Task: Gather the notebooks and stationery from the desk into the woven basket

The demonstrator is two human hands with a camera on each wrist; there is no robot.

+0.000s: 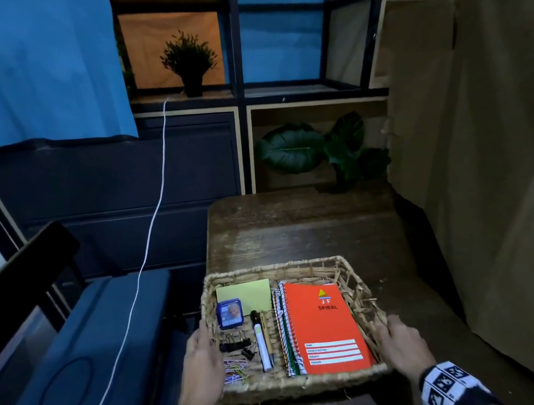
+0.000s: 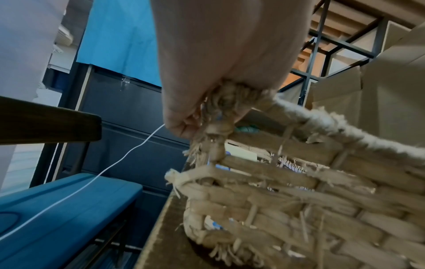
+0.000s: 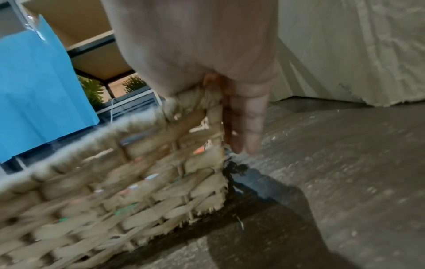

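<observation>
The woven basket (image 1: 282,268) sits at the near left part of the wooden desk (image 1: 300,225). Inside it an orange spiral notebook (image 1: 325,325) tops a stack on the right. On the left lie a yellow note pad (image 1: 244,295), a small blue box (image 1: 229,313), black binder clips (image 1: 233,344), coloured paper clips (image 1: 235,370) and pens (image 1: 263,345). My left hand (image 1: 204,350) grips the basket's left wall, thumb over the rim (image 2: 306,116). My right hand (image 1: 394,332) holds the right wall; its fingers (image 3: 246,127) run down the outside of the weave (image 3: 138,174).
A tall brown paper-covered surface (image 1: 496,168) stands close along the desk's right side. A blue bench (image 1: 73,352) lies left of the desk, with a white cable (image 1: 154,201) hanging over it. Potted plants (image 1: 189,61) (image 1: 320,149) sit in the shelving behind.
</observation>
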